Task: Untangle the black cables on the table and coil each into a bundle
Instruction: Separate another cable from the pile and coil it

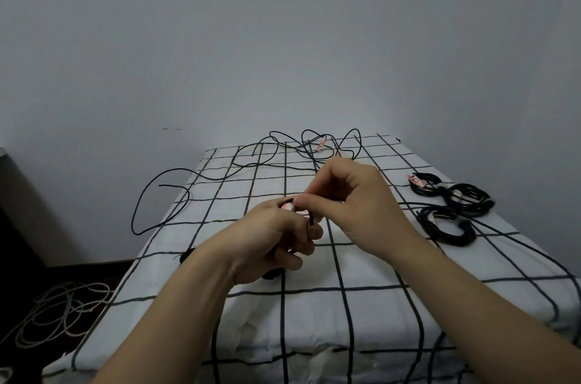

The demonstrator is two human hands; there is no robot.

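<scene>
Pinching a coil's tie (pixel 287 206), both my hands finish this bundle; three bundles (pixel 452 207) done at three o'clock, tangled cables (pixel 314 147) remain at twelve.

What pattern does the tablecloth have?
White tablecloth with a dark grid of lines; head view.

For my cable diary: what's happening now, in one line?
left hand: holds coil | right hand: pinches tie | bundles: three done | loose cable: far
</scene>
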